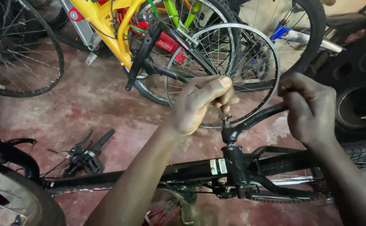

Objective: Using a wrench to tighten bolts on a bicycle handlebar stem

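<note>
A black bicycle frame [149,175] lies across the lower part of the view, its dark tyre [359,152] at the right. From its upright tube a black curved stem [250,121] rises toward the right. My left hand [204,102] pinches a small bolt [225,117] at the top of that stem, fingers closed around it. My right hand [310,106] is wrapped around the stem's upper end, holding it steady.
A yellow bicycle [107,25] and a bare spoked wheel [233,71] stand just behind my hands. Another wheel [19,46] is at the far left. Loose black brake levers [86,152] with cables lie on the reddish concrete floor [78,104]. A tyre [361,106] leans at the right.
</note>
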